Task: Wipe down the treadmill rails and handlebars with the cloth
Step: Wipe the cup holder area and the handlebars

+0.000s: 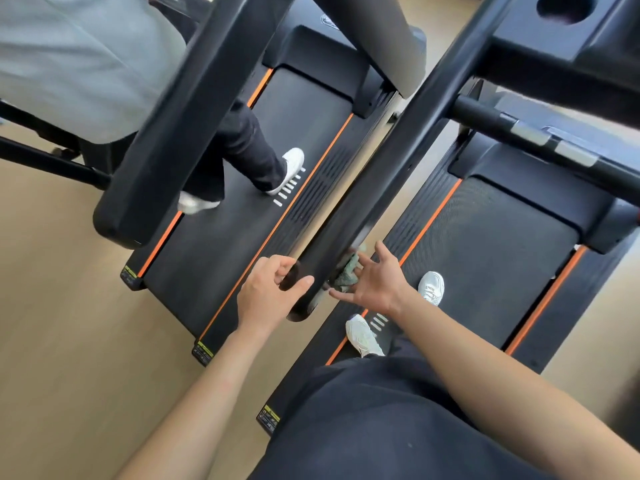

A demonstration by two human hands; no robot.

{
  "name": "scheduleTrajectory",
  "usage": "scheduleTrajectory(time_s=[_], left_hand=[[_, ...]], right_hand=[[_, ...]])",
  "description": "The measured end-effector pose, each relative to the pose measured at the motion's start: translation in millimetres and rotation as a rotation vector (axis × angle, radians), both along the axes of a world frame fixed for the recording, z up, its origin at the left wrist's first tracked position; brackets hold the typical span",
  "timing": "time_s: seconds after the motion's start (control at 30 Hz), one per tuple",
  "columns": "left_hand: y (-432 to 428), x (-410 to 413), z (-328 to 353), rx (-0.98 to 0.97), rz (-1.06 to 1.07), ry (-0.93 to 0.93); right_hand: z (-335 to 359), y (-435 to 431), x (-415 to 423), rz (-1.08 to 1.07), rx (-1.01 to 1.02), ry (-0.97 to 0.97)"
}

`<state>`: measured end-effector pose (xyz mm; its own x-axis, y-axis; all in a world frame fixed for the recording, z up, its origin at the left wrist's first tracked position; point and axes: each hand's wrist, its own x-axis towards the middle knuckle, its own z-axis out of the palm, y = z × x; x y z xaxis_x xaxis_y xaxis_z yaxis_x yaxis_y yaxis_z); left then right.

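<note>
Rail (363, 202) is running diagonally, long axis from upper right to lower left. Its rounded free end is pointing lower left, toward the wearer. Cloth (346, 273), green and bunched, is sitting against the rail's right flank, just short of that end.

Left hand (268, 294) is gripping the rail end, with fingers curling over the left edge and the thumb lying across the top face. Right hand (379, 284) is splayed wide, fingers straight and fanned. Its fingertips are pressing the cloth onto the rail's side, not clenching it. Its thumb is reaching toward the rail end, below the cloth.

Counts:
- One cloth, two hands.
- Two treadmills: left treadmill (242, 237) is lying left of the rail, right treadmill (485, 265) right of it. Both decks are running parallel to the rail.
- Four orange stripes, two edging each belt.
- Four white shoes (431, 287). Two are standing right of the rail under the wearer. Two are left of it, on a second person (86, 64) in a grey top and black trousers.
- One more rail, the second rail (156, 150), thicker in view, is sitting well left of the rail and roughly parallel to it.
- One handlebar (485, 119) is branching off right of the rail's upper part and carrying two silver plates.

Tan floor (69, 306) is showing left of both treadmills.
</note>
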<state>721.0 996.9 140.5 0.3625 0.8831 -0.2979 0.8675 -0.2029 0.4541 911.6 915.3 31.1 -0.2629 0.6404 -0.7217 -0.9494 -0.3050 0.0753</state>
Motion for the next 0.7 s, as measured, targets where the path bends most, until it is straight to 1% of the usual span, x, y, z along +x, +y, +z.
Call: scheduleTrajectory(time_s=[0.13,0.27,0.33,0.43,0.5,0.57,0.7], left_hand=[[-2.8,6.3,2.5,0.014,-0.003,0.066],[0.3,16.2,8.4,0.06,-0.053,0.207],[10.8,21.9,13.6,0.028,-0.068,0.278],[33.8,39.6,23.3,-0.066,-0.099,0.464],[43.8,60.3,27.3,-0.06,-0.145,0.551],[47.0,86.1,28.0,-0.04,-0.167,0.514],[46.0,144.9,25.3,-0.04,-0.18,0.336]], right_hand=[[2.7,8.5,25.6,-0.024,-0.008,-0.045],[8.6,16.0,51.0,-0.035,-0.016,-0.072],[11.8,19.3,66.3,-0.04,-0.012,-0.09],[14.1,24.0,88.9,-0.045,0.001,-0.104],[16.2,28.0,102.6,-0.054,0.009,-0.108],[19.6,30.8,115.6,-0.062,0.008,-0.12],[29.6,36.1,140.8,-0.085,0.007,-0.163]])
